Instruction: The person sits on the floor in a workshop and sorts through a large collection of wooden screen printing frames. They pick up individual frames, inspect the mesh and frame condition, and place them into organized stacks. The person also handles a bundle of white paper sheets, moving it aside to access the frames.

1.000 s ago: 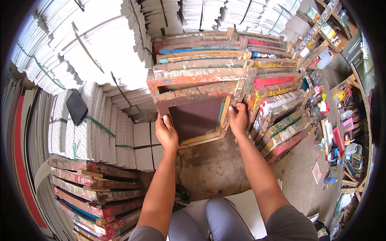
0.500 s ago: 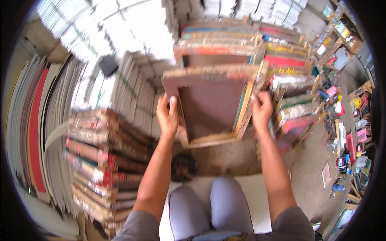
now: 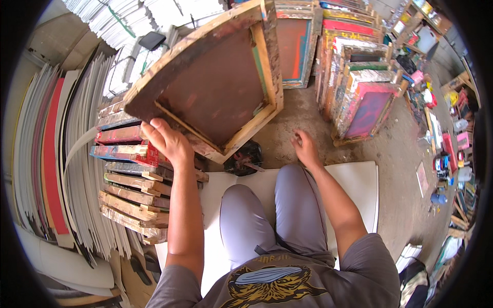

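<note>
A large wooden screen-printing frame point(image 3: 215, 92) with a stained brown mesh is tilted up in front of me, off to the left. My left hand point(image 3: 169, 143) is closed on its lower left edge, thumb and fingers partly hidden by the wood. Its near corner hangs just above a black bundle point(image 3: 245, 158) on the floor. To the right of the frame, apart from it, my right hand point(image 3: 305, 146) is held above the floor near my knee. Nothing is in it, and its fingers are loosely bent and apart.
Paint-stained frames point(image 3: 136, 195) lie stacked on my left, beside upright sheets point(image 3: 84, 159). More frames point(image 3: 359, 110) lean in rows ahead and to the right. White paper stacks point(image 3: 118, 20) rise behind. Bottles and paint pots point(image 3: 441, 164) line the far right. A white board point(image 3: 354, 179) lies under my legs.
The frame has moved left and tilted, away from the leaning row. My right hand has let go of it and dropped lower; my left hand still holds it.
</note>
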The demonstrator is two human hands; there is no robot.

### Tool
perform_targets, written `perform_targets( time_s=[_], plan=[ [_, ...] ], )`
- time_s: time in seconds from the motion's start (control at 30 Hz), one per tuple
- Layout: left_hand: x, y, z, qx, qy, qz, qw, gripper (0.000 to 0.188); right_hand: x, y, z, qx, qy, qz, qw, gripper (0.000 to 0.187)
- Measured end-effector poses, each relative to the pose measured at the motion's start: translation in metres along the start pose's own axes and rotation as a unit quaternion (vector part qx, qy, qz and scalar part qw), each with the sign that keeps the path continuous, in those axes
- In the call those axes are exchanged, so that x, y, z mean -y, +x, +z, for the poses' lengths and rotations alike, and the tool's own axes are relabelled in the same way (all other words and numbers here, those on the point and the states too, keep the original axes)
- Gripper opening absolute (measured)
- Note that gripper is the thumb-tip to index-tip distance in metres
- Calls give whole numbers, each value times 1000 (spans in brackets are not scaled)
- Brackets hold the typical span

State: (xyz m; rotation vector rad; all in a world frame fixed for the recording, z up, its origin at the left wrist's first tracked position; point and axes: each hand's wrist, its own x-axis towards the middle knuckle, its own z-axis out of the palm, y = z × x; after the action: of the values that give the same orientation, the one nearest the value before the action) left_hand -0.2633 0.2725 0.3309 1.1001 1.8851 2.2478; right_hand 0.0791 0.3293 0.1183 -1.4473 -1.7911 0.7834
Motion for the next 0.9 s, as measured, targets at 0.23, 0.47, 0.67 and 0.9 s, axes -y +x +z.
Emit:
perform_targets(
  time_s=[0.23,0.47,0.67,0.9],
  plan=[
    [4,-52,26,119,-103,18,987,47,32,-44,-59,-64,84,28,994,49],
    [-4,-138,90,203,-107,102,968,57,-24,-72,-140,19,-85,-65,994,44],
    [10,-238,72,254,-67,40,964,52,-105,-254,-159,247,-187,-24,951,45],
    [-2,-319,82,278,-74,-39,957,50,-106,-445,-158,258,-191,118,940,61]
  ],
)
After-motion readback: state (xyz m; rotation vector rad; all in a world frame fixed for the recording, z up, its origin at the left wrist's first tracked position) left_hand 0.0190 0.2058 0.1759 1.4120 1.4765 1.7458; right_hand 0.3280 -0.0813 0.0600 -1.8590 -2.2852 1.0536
